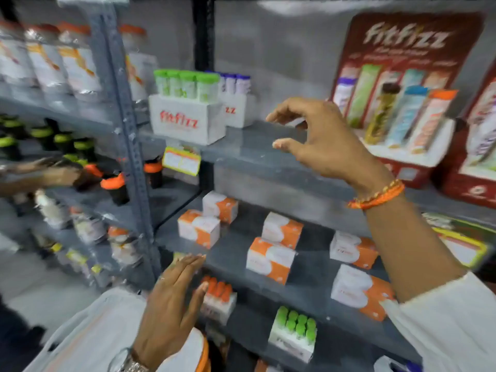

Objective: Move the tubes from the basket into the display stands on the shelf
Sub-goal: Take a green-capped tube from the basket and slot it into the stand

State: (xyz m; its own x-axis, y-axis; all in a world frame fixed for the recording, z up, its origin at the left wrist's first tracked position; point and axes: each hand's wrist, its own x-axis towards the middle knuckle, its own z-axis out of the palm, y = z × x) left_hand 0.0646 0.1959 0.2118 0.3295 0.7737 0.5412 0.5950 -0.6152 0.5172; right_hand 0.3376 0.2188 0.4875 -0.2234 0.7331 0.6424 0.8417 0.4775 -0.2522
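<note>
Both hands empty, right hand grip open near the white stand of green-capped tubes, left hand flat; a careless reach risks toppling them.

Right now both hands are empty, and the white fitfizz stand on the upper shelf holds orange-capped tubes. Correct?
Not quite: the caps are green, not orange. The head view shows the white fitfizz stand on the upper shelf holding green-capped tubes. The rest stands: the right hand hovers open over that shelf and the left hand is open lower down, both empty.
</note>
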